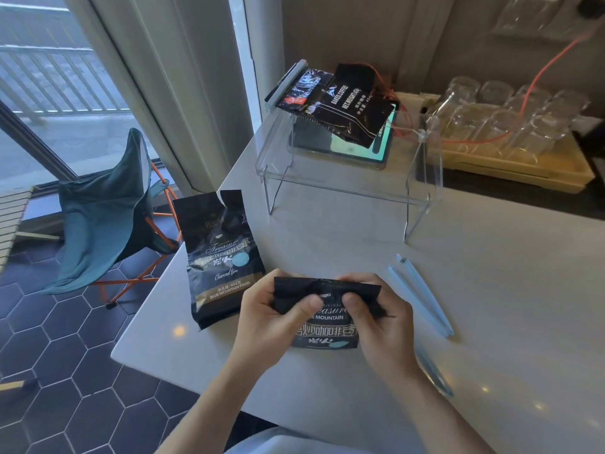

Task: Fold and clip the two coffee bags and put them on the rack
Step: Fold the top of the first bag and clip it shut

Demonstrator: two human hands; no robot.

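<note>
Head view, looking down on a pale counter (491,273). Both hands hold 1 dark coffee bag (325,317) upright near the counter's front edge. The left hand (268,317) and right hand (381,319) each have their fingers clamped on the bag's top, thumbs in front, rolling the flap down. A second coffee bag (220,260) lies flat just to the left, its top torn open and not yet folded. 2 pale blue clips (422,294) lie on the counter to the right, 1 partly hidden by the right forearm. A clear rack (343,188) stands farther back with a clipped bag (337,103) already on top.

To fold well, I would say: press out the air, keep the fold edge straight and level across the full width, crease it firmly, then pin it with 1 hand while the other reaches for a clip.
</note>
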